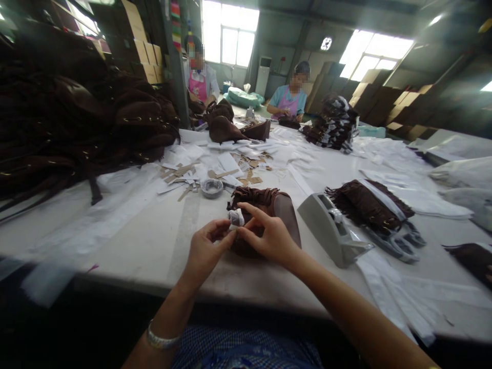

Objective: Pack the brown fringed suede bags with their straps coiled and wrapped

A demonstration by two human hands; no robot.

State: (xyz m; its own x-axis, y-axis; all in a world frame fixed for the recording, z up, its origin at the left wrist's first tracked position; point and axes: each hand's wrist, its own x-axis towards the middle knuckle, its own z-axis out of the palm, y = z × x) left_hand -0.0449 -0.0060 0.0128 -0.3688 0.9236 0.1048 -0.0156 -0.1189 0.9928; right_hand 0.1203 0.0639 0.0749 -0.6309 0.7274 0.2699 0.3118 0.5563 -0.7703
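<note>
A dark brown fringed bag (287,207) lies on the table in front of me, partly covered by my hands. At its left end is a small piece wrapped in white and grey material (236,218). My left hand (207,246) pinches this wrapped piece from the left, thumb and fingertips close together. From the other side my right hand (269,233) grips it too, with the index finger along its top and the thumb below. Whether the piece is fixed to the bag, I cannot make out.
Right of the bag stands a grey tape dispenser (330,230), with another fringed bag (369,205) beyond it. A tape roll (211,188) and paper scraps (249,164) lie ahead. Brown bags (77,113) are heaped at left. Two co-workers (290,100) work across the table.
</note>
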